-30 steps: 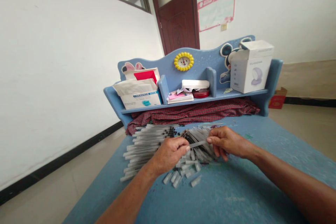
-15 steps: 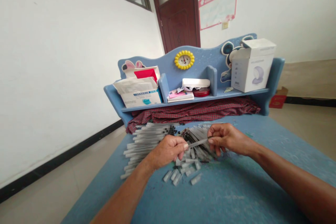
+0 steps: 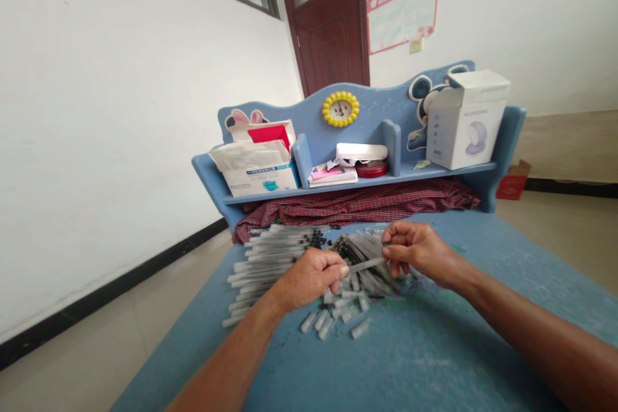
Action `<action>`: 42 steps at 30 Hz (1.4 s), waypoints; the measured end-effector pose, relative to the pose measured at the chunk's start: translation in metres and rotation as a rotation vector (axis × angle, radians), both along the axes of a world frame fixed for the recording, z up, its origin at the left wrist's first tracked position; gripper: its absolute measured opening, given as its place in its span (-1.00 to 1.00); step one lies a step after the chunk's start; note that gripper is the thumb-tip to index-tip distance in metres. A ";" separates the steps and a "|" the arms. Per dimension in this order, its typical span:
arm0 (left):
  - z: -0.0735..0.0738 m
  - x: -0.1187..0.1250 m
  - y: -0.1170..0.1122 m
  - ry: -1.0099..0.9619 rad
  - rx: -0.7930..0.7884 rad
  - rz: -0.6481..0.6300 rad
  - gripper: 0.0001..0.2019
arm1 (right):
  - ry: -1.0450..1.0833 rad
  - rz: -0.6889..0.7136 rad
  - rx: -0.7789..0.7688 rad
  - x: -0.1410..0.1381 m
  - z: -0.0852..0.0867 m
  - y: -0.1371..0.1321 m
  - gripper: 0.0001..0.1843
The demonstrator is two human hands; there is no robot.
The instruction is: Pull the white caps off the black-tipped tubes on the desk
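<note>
A frosted, see-through pen [image 3: 365, 265] is stretched between my two hands above the table. My left hand [image 3: 316, 277] pinches one end between thumb and fingers. At the other end, the fingertips of my right hand [image 3: 410, 248] are closed on the pen; they hide its tip. Beneath my left hand lie several loose clear pen caps [image 3: 326, 327]. To the left, a stack of frosted pens [image 3: 263, 261] with black ends lies in rows. Behind and below the held pen is a second pile of slim pen parts [image 3: 369, 248], some with dark lengths.
The blue table [image 3: 386, 367] backs onto a blue shelf [image 3: 415, 170]. On the shelf stand a mask box [image 3: 265, 180], a red round tin [image 3: 371, 169] and a white carton [image 3: 466, 122]. A checked cloth [image 3: 357, 203] lies bunched underneath.
My right hand's fingers have shifted slightly at the pen's end, and the dark part seen there earlier is now mostly covered. My left hand has barely moved.
</note>
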State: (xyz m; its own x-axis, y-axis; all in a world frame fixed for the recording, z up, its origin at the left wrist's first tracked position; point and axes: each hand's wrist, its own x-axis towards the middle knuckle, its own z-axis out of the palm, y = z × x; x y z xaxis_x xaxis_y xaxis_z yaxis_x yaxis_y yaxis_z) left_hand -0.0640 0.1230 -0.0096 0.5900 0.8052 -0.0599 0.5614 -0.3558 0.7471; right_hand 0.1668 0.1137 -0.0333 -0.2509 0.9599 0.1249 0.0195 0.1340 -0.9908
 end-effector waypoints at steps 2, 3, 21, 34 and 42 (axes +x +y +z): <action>0.000 0.001 -0.001 0.002 -0.009 -0.003 -0.71 | -0.010 0.021 -0.019 0.000 -0.002 0.000 -0.79; 0.001 0.001 -0.001 0.001 -0.012 0.005 -0.71 | -0.008 0.028 -0.026 0.000 -0.003 0.001 -0.79; 0.005 -0.001 -0.001 0.020 -0.025 0.048 -0.73 | 0.001 0.005 -0.034 0.007 -0.003 0.005 -0.78; 0.013 -0.047 0.031 0.061 -0.030 0.211 -0.69 | -0.001 -0.428 0.130 0.048 0.000 0.026 -0.75; 0.011 -0.032 0.024 0.069 0.029 0.331 -0.71 | -0.619 -0.470 0.589 0.008 -0.004 -0.003 -0.91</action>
